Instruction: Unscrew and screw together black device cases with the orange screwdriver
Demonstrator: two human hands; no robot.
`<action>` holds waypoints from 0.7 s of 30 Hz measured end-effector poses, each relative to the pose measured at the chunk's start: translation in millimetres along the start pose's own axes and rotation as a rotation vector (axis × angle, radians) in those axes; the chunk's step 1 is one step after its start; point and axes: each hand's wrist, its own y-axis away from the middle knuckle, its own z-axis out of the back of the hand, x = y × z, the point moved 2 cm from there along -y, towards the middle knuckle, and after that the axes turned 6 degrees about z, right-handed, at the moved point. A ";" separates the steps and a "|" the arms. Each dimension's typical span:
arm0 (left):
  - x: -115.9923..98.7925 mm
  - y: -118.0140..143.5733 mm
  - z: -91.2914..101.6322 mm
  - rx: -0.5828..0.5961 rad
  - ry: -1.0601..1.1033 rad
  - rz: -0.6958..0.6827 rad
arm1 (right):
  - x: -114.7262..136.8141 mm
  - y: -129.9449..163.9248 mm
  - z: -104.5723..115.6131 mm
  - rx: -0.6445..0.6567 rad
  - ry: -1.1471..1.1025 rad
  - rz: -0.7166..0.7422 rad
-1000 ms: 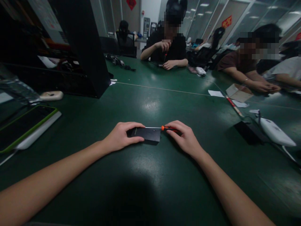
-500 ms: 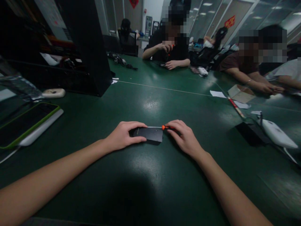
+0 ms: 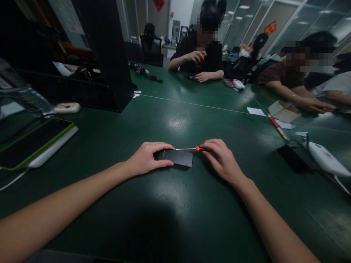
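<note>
A black rectangular box-like piece [image 3: 179,159] lies on the green tabletop [image 3: 175,197] in front of me. My left hand [image 3: 149,157] grips its left end, thumb along the near side and fingers along the far side. In my right hand [image 3: 219,155] is a screwdriver [image 3: 197,148] with an orange and black handle, held in the fingertips. Its thin metal shaft points left along the far edge of the black piece. The tip is hidden at my left fingertips, so I cannot tell what it touches.
A green-edged phone [image 3: 38,142] rests on a white block at left, near a black stand [image 3: 109,54]. At right are a white device [image 3: 329,157], a black object [image 3: 294,157] and an open cardboard box [image 3: 283,110]. Co-workers sit across the table.
My right hand has drawn the screwdriver a little to the right, so more of its shaft shows beyond the black piece. My left hand keeps its grip. The whole view has shifted slightly.
</note>
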 end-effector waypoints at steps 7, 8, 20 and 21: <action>-0.8 -0.9 -1.3 -0.011 0.003 -0.013 | 1.7 0.5 0.8 0.008 0.011 0.010; -0.8 -1.2 -1.6 -0.014 0.001 -0.016 | 3.9 0.0 -1.0 0.011 0.007 0.008; -1.8 -0.5 -0.9 -0.020 -0.006 -0.054 | 14.8 -2.3 -25.8 0.074 -0.151 -0.099; -1.8 -0.4 -0.9 -0.020 -0.006 -0.050 | 13.5 -2.2 -26.6 0.082 -0.164 -0.107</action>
